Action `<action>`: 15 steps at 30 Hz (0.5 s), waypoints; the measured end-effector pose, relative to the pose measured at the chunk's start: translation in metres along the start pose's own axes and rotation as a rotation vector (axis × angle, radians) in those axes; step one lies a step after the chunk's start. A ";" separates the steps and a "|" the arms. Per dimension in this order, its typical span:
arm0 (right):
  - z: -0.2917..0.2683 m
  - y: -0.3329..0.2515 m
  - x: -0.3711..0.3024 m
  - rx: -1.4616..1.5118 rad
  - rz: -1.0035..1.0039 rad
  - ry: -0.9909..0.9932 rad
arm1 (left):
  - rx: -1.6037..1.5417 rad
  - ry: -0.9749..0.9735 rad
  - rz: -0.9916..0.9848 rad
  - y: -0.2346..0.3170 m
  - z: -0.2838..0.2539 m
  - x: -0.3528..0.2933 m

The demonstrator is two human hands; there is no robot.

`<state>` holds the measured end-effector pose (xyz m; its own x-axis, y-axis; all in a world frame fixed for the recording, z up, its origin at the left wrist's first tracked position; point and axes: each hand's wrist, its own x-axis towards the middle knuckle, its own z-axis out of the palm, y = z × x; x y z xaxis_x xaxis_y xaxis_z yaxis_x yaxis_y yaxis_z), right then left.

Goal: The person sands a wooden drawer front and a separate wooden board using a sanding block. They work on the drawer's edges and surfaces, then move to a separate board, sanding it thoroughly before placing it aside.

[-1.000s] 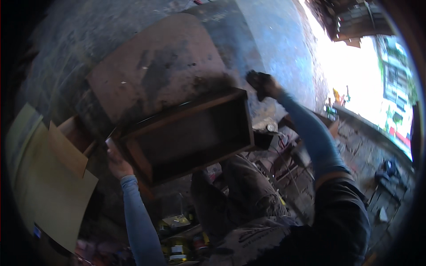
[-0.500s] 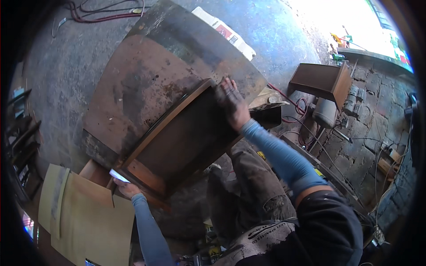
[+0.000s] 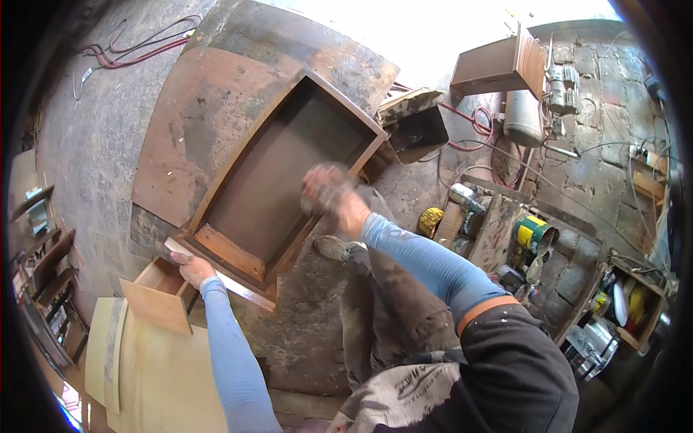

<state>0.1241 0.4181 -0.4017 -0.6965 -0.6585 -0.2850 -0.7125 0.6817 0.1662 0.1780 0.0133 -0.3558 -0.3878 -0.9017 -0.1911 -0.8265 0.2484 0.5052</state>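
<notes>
A brown wooden cabinet (image 3: 278,159) with an open, dark interior lies tilted on a stained board. At its near left end, my left hand (image 3: 195,270) grips the pale-lit edge, fingers over the rim. Over the cabinet's near right side is my right hand (image 3: 333,196), smeared by motion. Its fingers are too blurred to read, and whether it holds anything cannot be made out. A small open wooden drawer (image 3: 160,283) sits just left of my left hand, on a pale panel.
The stained board (image 3: 195,123) lies under the cabinet. A dark open bin (image 3: 419,133) stands beyond its right end. Further right are another brown wooden box (image 3: 487,66), a grey tank (image 3: 523,119), red hoses and a green-yellow can (image 3: 534,234). A pale curved panel (image 3: 166,368) lies near left.
My right hand has moved from the cabinet's far right corner back toward its near side. My view has shifted, and more of the cabinet's interior shows. My left hand stays at the left end.
</notes>
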 end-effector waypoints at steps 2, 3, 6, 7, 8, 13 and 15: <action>0.065 -0.002 -0.008 -0.277 -0.175 0.041 | 0.034 -0.023 0.158 -0.024 0.019 0.016; 0.050 0.004 -0.016 -0.322 -0.069 0.026 | 0.097 -0.016 0.219 -0.049 0.005 0.021; -0.013 -0.010 -0.032 -0.113 0.148 -0.128 | 0.056 0.045 0.021 -0.009 -0.005 -0.008; -0.038 -0.033 -0.034 0.175 0.168 -0.239 | 0.056 0.055 0.002 -0.014 -0.007 -0.006; -0.048 -0.081 -0.037 0.369 0.070 -0.058 | 0.049 0.053 -0.010 -0.015 -0.004 -0.004; -0.040 -0.191 -0.020 0.704 -0.347 0.303 | 0.094 0.104 0.030 -0.034 0.008 0.016; -0.009 -0.123 -0.025 0.703 -0.221 0.424 | 0.075 0.099 -0.025 -0.038 0.006 0.015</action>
<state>0.2281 0.3474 -0.4063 -0.6204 -0.7679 0.1596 -0.7152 0.4705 -0.5167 0.2010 -0.0080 -0.3831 -0.3278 -0.9375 -0.1170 -0.8652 0.2481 0.4358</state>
